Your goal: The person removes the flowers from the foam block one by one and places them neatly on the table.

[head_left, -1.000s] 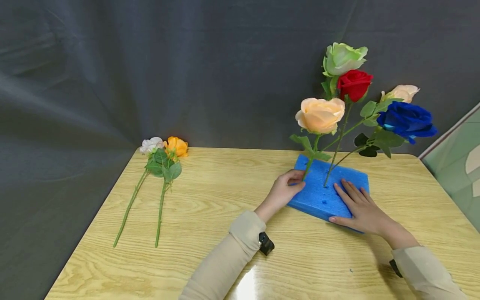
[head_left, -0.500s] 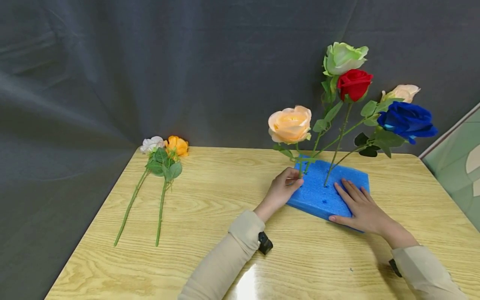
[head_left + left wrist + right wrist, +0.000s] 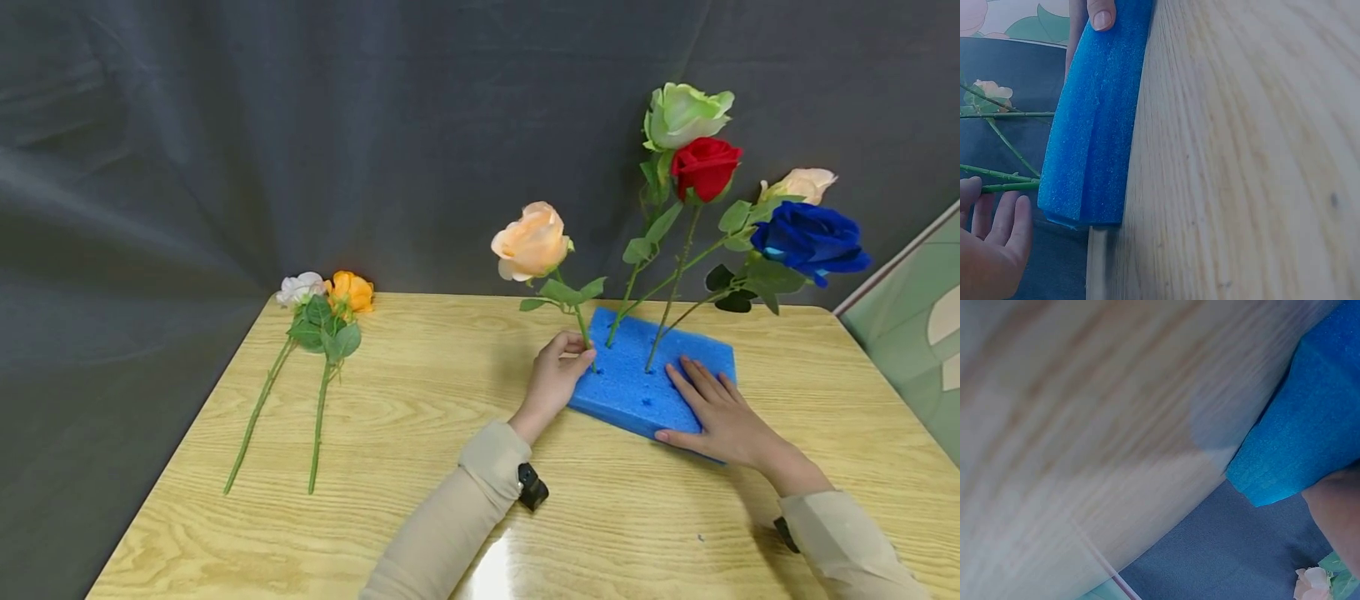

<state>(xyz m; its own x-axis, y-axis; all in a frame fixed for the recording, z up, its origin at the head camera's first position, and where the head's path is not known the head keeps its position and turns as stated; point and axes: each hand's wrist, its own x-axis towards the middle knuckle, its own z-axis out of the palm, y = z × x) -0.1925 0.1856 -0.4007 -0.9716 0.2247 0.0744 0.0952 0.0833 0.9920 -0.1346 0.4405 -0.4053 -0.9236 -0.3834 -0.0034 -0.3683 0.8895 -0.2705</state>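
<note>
A blue foam block (image 3: 633, 387) lies on the table, with several artificial roses standing in it. My left hand (image 3: 553, 375) pinches the lower stem of a peach rose (image 3: 532, 242) at the block's left side; the flower leans left. In the left wrist view this stem (image 3: 1010, 187) runs between thumb and fingers to the foam. My right hand (image 3: 720, 421) lies spread on the block's right part, pressing its top. A red rose (image 3: 705, 169), a light green rose (image 3: 687, 117), a blue rose (image 3: 810, 237) and a pale peach rose (image 3: 802, 185) rise behind the hands.
On the table's left side lie a white rose (image 3: 302, 288) and an orange rose (image 3: 350, 293), stems toward me. A dark cloth (image 3: 450, 150) hangs behind the wooden table (image 3: 420, 375). One bare hole shows in the foam near its front.
The peach rose's bloom has swung left, away from the other roses, and its stem now tilts left. My left hand has shifted slightly left with it; the right hand stays on the foam.
</note>
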